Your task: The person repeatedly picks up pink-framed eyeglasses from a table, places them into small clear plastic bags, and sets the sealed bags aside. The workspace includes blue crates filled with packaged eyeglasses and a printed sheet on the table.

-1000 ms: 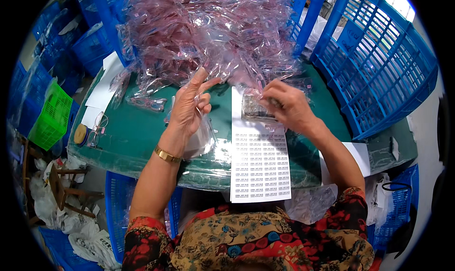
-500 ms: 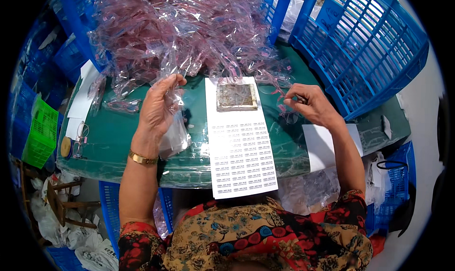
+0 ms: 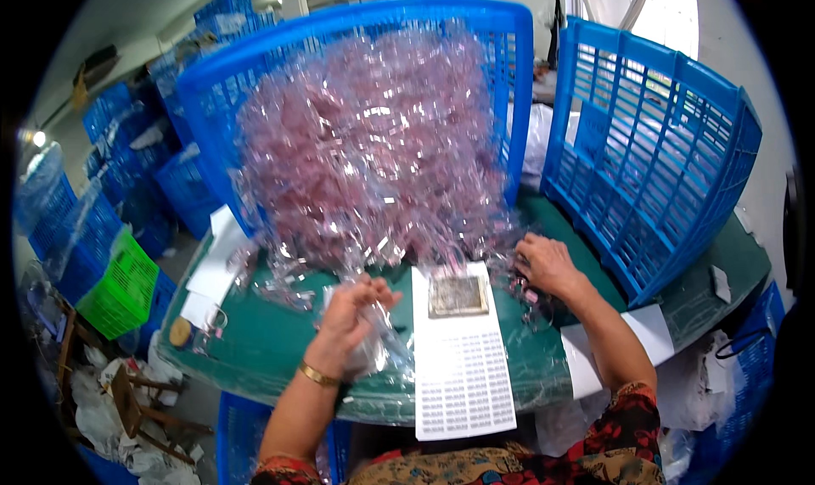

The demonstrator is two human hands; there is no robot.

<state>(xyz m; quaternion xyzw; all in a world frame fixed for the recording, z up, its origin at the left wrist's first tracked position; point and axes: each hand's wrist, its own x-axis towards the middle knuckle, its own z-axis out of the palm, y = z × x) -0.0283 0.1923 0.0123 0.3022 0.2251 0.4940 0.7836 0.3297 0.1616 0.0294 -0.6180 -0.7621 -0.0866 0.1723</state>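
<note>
My left hand [image 3: 350, 313] is closed round a clear plastic bag [image 3: 370, 353] that hangs below the fingers over the green table. At the right end of a big heap of clear bags with pink glasses [image 3: 373, 154], my right hand [image 3: 550, 266] has its fingers curled in. What they grip is hidden; bagged pink glasses [image 3: 533, 298] lie just under them. Between the hands is a long white sheet of printed labels [image 3: 463, 375]. A flat rectangular block [image 3: 457, 297] rests on the sheet's far end.
Behind the heap stands a blue crate [image 3: 352, 18], and another blue crate [image 3: 649, 154] leans at the right. White paper [image 3: 586, 366] lies by my right forearm. At the table's left edge are more white sheets [image 3: 212, 269], a round tan disc [image 3: 180, 332] and loose glasses [image 3: 212, 332].
The view has tilted up, showing more of the heap and crates. My right hand has come closer to the heap's right edge. The left still holds the clear bag.
</note>
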